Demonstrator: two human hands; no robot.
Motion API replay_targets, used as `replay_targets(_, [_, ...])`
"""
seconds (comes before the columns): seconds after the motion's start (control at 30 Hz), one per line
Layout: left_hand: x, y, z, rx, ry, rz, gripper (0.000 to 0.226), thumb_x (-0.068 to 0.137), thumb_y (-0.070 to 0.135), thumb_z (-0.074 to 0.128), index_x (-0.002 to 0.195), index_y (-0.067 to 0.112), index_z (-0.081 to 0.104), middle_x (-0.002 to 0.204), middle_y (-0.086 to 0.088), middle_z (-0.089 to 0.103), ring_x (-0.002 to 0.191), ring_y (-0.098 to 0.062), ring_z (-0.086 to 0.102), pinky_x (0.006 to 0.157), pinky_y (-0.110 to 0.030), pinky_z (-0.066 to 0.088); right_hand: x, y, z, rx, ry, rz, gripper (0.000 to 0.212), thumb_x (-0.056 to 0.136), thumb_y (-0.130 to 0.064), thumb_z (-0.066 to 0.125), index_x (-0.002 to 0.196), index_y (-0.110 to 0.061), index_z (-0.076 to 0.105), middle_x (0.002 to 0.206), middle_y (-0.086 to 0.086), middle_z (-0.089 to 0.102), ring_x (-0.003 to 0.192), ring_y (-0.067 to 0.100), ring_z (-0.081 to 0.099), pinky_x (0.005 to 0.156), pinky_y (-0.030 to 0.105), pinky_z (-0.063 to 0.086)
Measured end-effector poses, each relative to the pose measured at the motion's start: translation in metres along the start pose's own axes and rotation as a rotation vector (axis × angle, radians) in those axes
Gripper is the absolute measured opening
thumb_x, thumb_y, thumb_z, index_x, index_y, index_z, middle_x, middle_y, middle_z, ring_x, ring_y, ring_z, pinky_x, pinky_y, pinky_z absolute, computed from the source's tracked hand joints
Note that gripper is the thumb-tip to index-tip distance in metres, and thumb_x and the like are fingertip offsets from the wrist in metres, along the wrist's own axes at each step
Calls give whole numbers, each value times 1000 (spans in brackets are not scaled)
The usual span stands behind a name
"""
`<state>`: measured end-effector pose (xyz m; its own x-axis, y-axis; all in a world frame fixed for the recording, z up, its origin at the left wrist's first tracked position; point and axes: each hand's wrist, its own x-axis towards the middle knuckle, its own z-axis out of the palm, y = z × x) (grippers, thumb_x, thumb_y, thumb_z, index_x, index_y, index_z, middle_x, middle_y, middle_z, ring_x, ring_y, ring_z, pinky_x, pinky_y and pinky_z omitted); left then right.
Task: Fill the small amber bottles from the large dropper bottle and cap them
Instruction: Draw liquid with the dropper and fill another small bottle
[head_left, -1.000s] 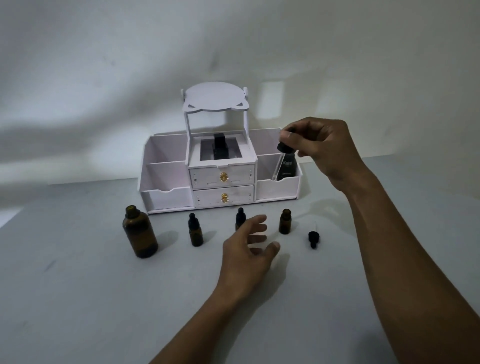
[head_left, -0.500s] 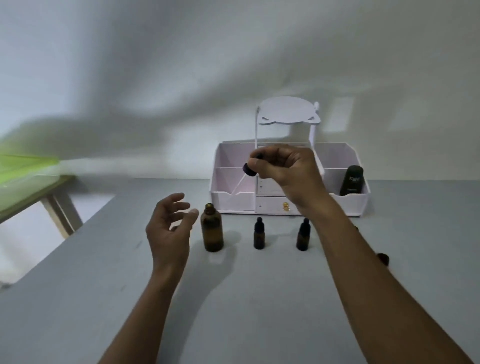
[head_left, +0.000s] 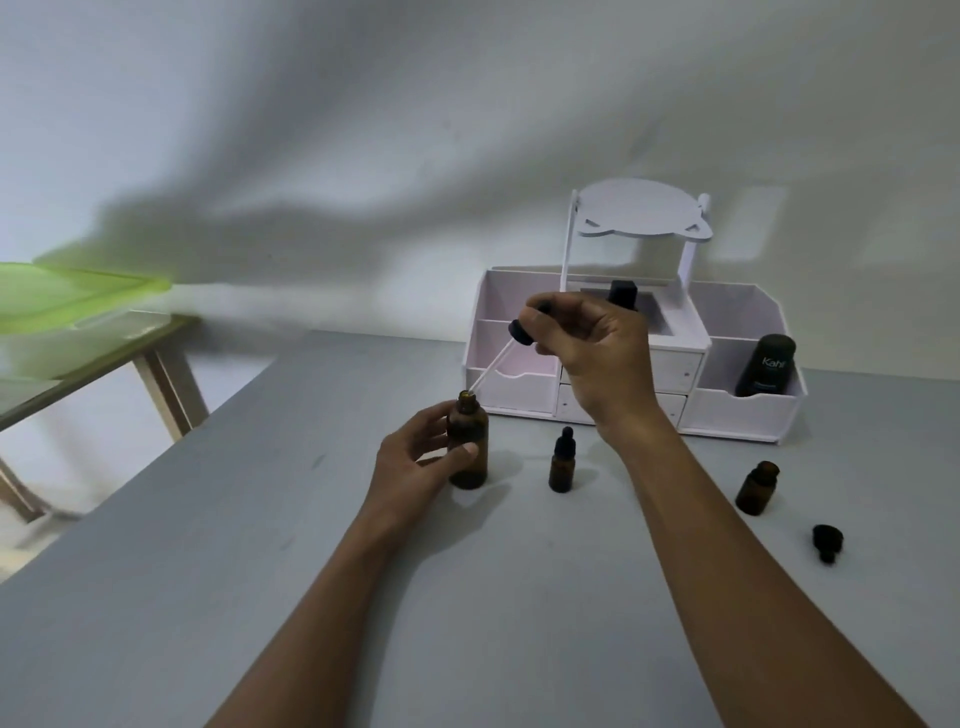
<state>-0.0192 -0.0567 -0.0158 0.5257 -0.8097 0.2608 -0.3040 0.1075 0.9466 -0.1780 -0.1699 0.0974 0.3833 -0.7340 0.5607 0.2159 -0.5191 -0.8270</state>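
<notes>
The large amber bottle (head_left: 468, 447) stands open on the grey table, and my left hand (head_left: 415, 467) grips its body. Above it my right hand (head_left: 592, 348) pinches the black bulb of the glass dropper (head_left: 498, 358), which slants down to the left with its tip at the bottle's mouth. A small capped amber bottle (head_left: 562, 463) stands just right of the large one. Another small amber bottle (head_left: 757, 488) stands open farther right, and its black dropper cap (head_left: 827, 541) lies on the table beside it. My right forearm hides what is between those two.
A white desk organiser (head_left: 743, 410) with drawers and a mirror frame stands at the back, holding a dark bottle (head_left: 768, 365) in its right compartment. To the left, beyond the table's edge, a side table (head_left: 104, 358) carries a green-lidded box (head_left: 67, 296).
My left hand has closed around the large bottle. My right hand has brought the dropper from the right down to the bottle's mouth. The view has swung left.
</notes>
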Motion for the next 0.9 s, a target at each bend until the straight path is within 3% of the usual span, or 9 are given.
replay_targets(0.1, [0, 0, 1, 4, -1, 3, 48, 73, 27, 75, 119, 38, 68, 112, 14, 75, 106, -2, 69, 86, -15, 52, 1, 1, 5, -39, -14, -12, 12, 85, -14, 76, 92, -23, 75, 78, -16, 76, 82, 7, 75, 82, 32, 61])
replay_targets(0.33, [3, -3, -1, 35, -14, 15, 47, 86, 9, 77, 119, 40, 65, 113, 14, 74, 105, -2, 69, 85, -14, 52, -1, 6, 27, -74, -39, 21, 25, 87, -24, 75, 110, -14, 75, 95, -5, 78, 90, 8, 74, 87, 35, 60])
replay_targets(0.5, [3, -4, -1, 29, -19, 24, 47, 80, 23, 76, 124, 37, 67, 117, 12, 75, 107, -6, 70, 89, -19, 54, -4, 18, 42, -179, -119, 42, 24, 88, -29, 74, 109, -18, 76, 90, -16, 75, 89, -1, 71, 80, 10, 53])
replay_targets(0.73, [3, -4, -2, 41, -9, 31, 46, 79, 25, 77, 120, 43, 65, 114, 17, 74, 105, -2, 70, 84, -12, 53, -11, 30, 46, -202, -93, 96, 16, 87, -24, 75, 100, -14, 79, 89, -3, 78, 83, 5, 74, 83, 23, 58])
replay_targets(0.9, [3, -3, -2, 38, -14, 32, 46, 84, 16, 78, 120, 43, 64, 115, 17, 74, 106, -3, 70, 85, -14, 53, -11, 31, 48, -199, -42, 86, 12, 86, -19, 77, 92, -10, 80, 85, 0, 77, 77, 9, 74, 73, 18, 58])
